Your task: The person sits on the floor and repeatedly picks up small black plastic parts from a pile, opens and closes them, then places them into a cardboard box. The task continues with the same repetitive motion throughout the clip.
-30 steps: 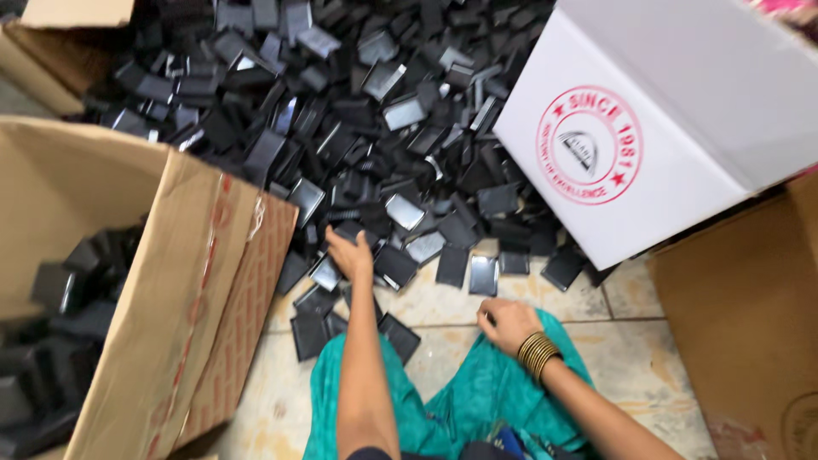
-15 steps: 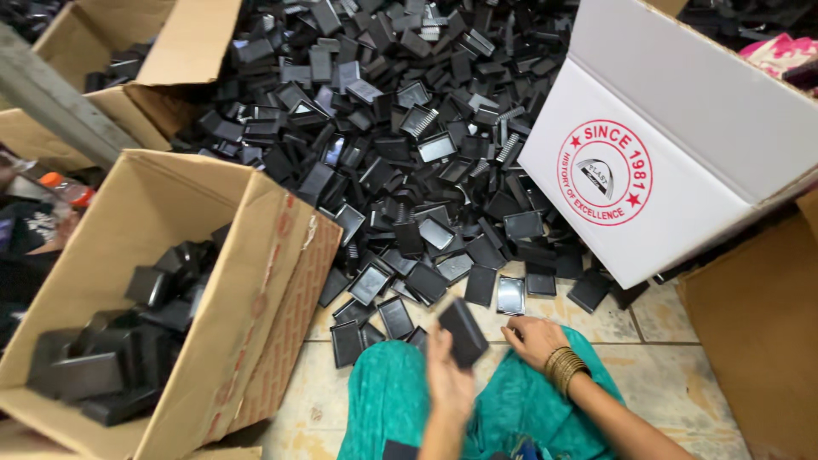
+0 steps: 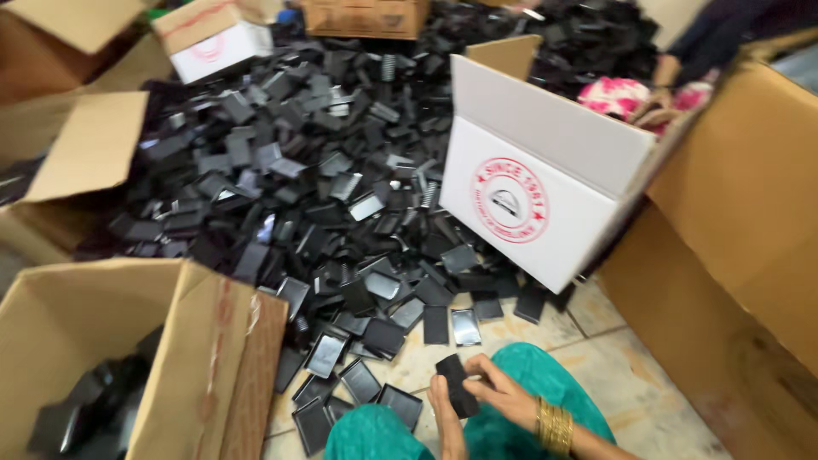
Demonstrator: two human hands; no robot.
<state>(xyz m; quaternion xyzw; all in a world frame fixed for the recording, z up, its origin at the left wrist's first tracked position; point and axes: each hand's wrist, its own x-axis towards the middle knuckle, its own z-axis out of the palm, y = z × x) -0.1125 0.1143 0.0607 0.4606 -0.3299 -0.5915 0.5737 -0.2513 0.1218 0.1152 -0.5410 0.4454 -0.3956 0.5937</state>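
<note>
I hold one small black plastic tray [image 3: 457, 385] between both hands over my lap, left hand [image 3: 446, 417] steadying its lower edge, right hand [image 3: 503, 396] pinching the top, tilted so its face shows. The black heap [image 3: 315, 187] lies ahead on the tiled floor [image 3: 630, 383], a cardboard box [image 3: 213, 358] just left.

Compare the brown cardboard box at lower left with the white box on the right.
The brown cardboard box is plain brown; the white box carries a round red emblem. The brown box stands upright and holds several black trays inside; the white box sits tilted against the black pile, and its inside is not visible. Both are open-topped cardboard boxes on the tiled floor beside that pile.
</note>
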